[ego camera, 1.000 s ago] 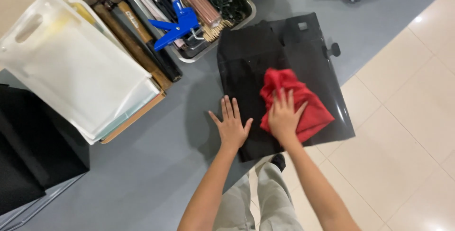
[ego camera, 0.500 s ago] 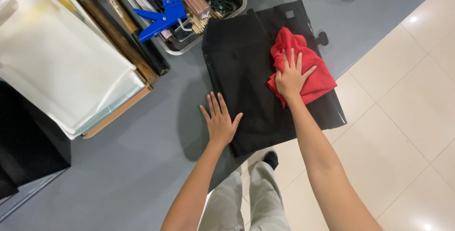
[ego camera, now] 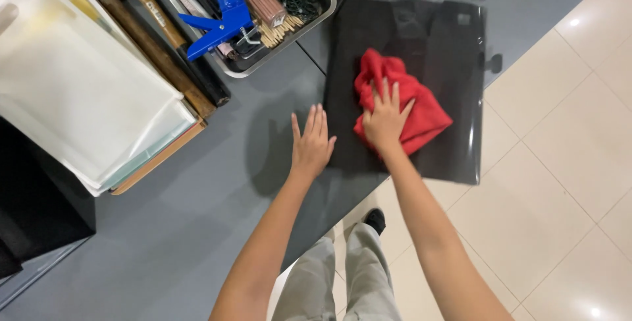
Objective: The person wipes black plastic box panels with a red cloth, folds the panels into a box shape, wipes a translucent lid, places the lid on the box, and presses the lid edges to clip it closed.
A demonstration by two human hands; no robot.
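Up top, metal tray [ego camera: 315, 19] of skewers [ego camera: 255, 1] and blue clamp [ego camera: 220, 26]; both hands flat, unclenched, right [ego camera: 384, 121] on red cloth [ego camera: 421, 100].

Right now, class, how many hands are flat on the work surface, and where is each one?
2. The left hand rests at the left edge of the black sheet. The right hand presses the red cloth on that sheet. No others show.

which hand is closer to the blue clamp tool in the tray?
Left. The left hand lies flat at the black sheet's left edge, below the blue clamp tool. The right hand presses the red cloth, farther right.
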